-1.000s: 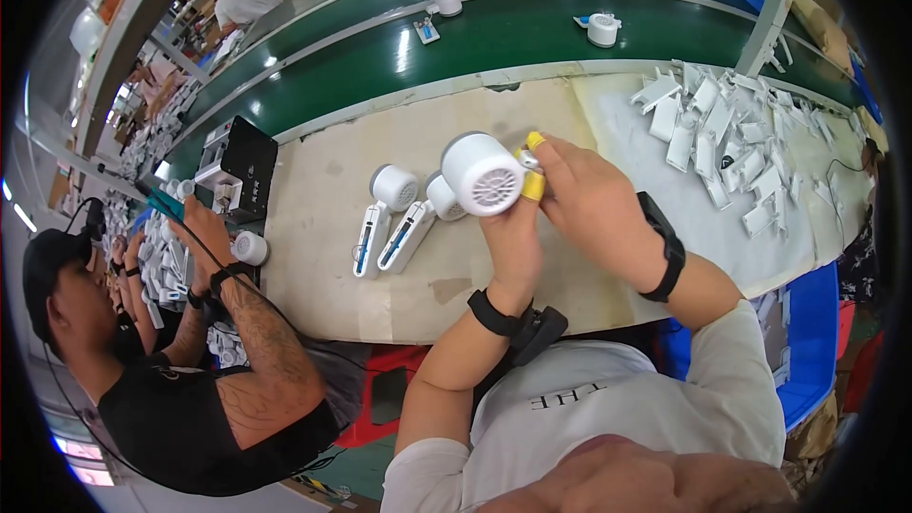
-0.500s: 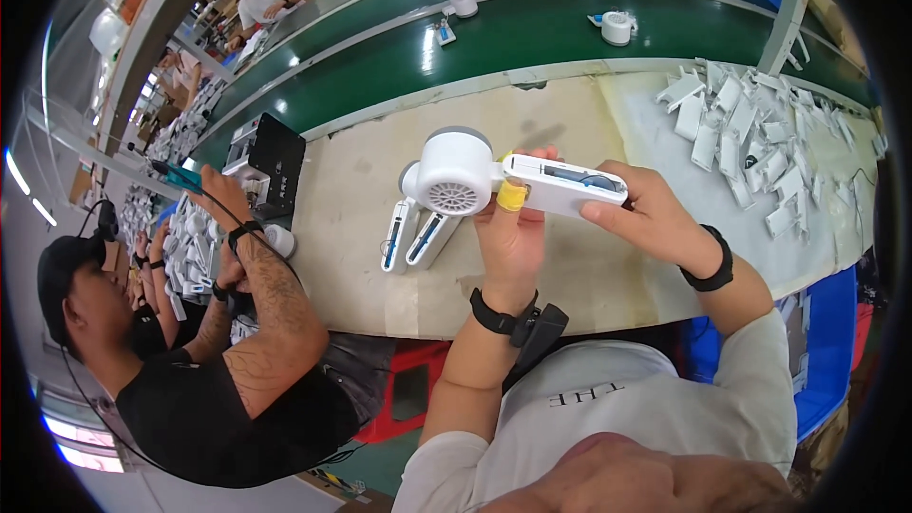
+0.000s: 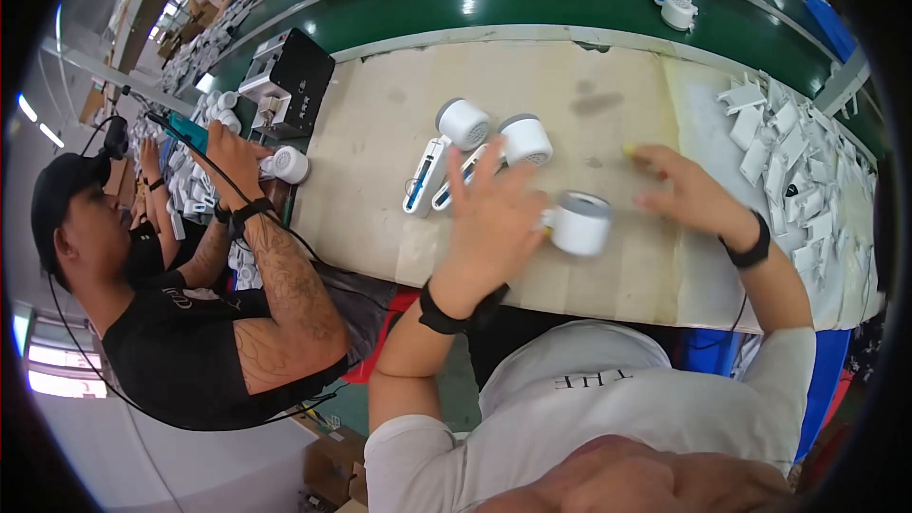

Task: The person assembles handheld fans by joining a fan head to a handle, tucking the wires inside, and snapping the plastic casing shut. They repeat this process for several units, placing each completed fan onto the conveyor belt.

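Note:
My left hand (image 3: 499, 223) is smeared by motion over the near middle of the table, its fingers seemingly spread. Against its thumb side is the white round head of a handheld fan (image 3: 581, 223) with a grey rim; the hand hides the rest, and I cannot tell whether it grips it. Just beyond lie two more handheld fans, one with its head (image 3: 463, 123) at the far end of a white handle with a blue strip, the other (image 3: 525, 140) partly covered by my fingers. My right hand (image 3: 689, 192) hovers to the right, fingers apart, holding nothing.
A heap of white plastic shells (image 3: 793, 166) covers the table's right end. Behind runs a green conveyor (image 3: 560, 0) carrying a fan (image 3: 678, 11). At left, a black machine (image 3: 290, 81) stands near a co-worker (image 3: 218, 323) holding a teal tool (image 3: 185, 131). A blue bin (image 3: 825, 370) is at right.
Both hands were on one fan, the right on its handle; now the right hand is off and farther right. A fan head now shows right of my left hand. My view has shifted.

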Demonstrator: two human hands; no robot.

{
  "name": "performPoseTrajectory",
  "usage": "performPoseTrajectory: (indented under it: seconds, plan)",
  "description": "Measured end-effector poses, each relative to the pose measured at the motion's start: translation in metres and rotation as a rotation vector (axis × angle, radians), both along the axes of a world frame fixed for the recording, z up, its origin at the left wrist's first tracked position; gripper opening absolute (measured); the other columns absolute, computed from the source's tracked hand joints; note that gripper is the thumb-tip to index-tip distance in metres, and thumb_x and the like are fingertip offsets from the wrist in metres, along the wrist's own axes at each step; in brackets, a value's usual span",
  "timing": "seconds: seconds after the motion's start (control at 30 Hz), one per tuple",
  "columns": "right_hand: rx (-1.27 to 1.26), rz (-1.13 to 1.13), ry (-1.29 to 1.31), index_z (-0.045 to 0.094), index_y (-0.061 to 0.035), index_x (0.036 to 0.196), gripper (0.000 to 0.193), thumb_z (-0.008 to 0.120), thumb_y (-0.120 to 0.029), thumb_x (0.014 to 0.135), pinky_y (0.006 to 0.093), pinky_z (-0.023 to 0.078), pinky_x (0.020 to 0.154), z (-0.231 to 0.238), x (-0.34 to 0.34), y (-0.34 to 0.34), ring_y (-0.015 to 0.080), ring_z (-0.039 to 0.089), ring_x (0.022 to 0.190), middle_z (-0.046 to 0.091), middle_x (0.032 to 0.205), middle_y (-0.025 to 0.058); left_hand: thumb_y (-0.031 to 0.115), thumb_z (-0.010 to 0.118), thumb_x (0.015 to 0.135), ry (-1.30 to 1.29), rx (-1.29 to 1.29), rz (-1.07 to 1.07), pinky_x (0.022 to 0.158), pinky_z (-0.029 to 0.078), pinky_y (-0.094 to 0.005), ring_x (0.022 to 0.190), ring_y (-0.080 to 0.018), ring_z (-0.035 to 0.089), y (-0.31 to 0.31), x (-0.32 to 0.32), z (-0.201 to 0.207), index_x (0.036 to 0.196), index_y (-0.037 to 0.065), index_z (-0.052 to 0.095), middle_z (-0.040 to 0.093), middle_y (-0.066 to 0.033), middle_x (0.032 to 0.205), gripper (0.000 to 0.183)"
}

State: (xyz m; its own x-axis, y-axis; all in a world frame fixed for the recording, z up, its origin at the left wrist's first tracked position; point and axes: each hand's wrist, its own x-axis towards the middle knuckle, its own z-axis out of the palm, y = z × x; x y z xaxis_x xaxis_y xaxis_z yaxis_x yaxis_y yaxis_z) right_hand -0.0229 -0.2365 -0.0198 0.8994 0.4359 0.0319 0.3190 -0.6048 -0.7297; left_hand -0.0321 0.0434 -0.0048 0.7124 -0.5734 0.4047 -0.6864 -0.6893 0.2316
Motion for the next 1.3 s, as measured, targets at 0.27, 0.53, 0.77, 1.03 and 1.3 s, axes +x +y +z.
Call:
performPoseTrajectory:
  seconds: [0.27, 0.53, 0.77, 1.03, 1.3]
  plan:
    - [0.099, -0.028, 0.135, 0.054, -0.0003, 0.117, 0.042, 0.061, -0.025, 0.083, 0.0296, 0.044, 0.084, -0.01, 0.136, 0.042, 0.0195, 0.056, 0.097, 0.059, 0.109, 0.0136, 0.013, 0.07, 0.063, 0.146, 0.093, 0.345, 0.093, 0.029, -0.0606, 0.123, -0.0414, 0.032, 0.054, 0.054, -0.027, 0.09, 0.01, 0.066, 0.044, -0.0057, 0.13, 0.027]
    - [0.049, -0.214, -0.223, 0.059, -0.0028, 0.109, 0.041, 0.06, -0.033, 0.081, 0.0334, 0.046, 0.082, -0.031, 0.345, 0.065, 0.0271, 0.059, 0.096, 0.062, 0.104, 0.0143, 0.01, 0.066, 0.069, 0.134, 0.101, 0.795, 0.093, 0.029, -0.0613, 0.122, -0.0424, 0.033, 0.086, 0.106, -0.026, 0.096, 0.003, 0.061, 0.041, -0.0086, 0.132, 0.028]
    - [-0.387, -0.569, -0.322, 0.038, -0.0054, 0.131, 0.07, 0.061, -0.043, 0.078, 0.0392, 0.045, 0.086, -0.029, 0.424, 0.176, 0.0337, 0.056, 0.101, 0.057, 0.112, 0.0173, 0.013, 0.072, 0.059, 0.192, 0.144, 0.785, 0.102, 0.012, -0.0633, 0.132, -0.0449, 0.015, 0.084, 0.104, -0.014, 0.117, 0.005, 0.048, 0.036, -0.0139, 0.137, 0.063]
    - [-0.061, -0.376, 0.255, 0.055, -0.0035, 0.065, 0.024, 0.063, -0.026, 0.07, 0.0263, 0.04, 0.044, -0.004, 0.417, 0.128, 0.0157, 0.052, 0.053, 0.052, 0.059, 0.006, 0.01, 0.065, 0.072, 0.011, -0.565, 0.168, 0.089, 0.042, -0.0411, 0.105, -0.0345, 0.052, 0.08, 0.093, -0.027, 0.107, 0.0, 0.057, 0.055, -0.0183, 0.115, 0.038]
    - [0.649, -0.063, 0.557, 0.046, -0.0079, 0.074, 0.017, 0.057, -0.019, 0.08, 0.0201, 0.027, 0.038, 0.03, 0.211, 0.084, 0.0055, 0.036, 0.043, 0.043, 0.058, -0.0019, 0.034, 0.042, 0.095, 1.34, -1.661, 0.088, 0.083, 0.046, -0.0299, 0.102, -0.0208, 0.057, -0.002, 0.124, -0.024, 0.126, -0.001, 0.039, 0.054, -0.0148, 0.117, 0.046]
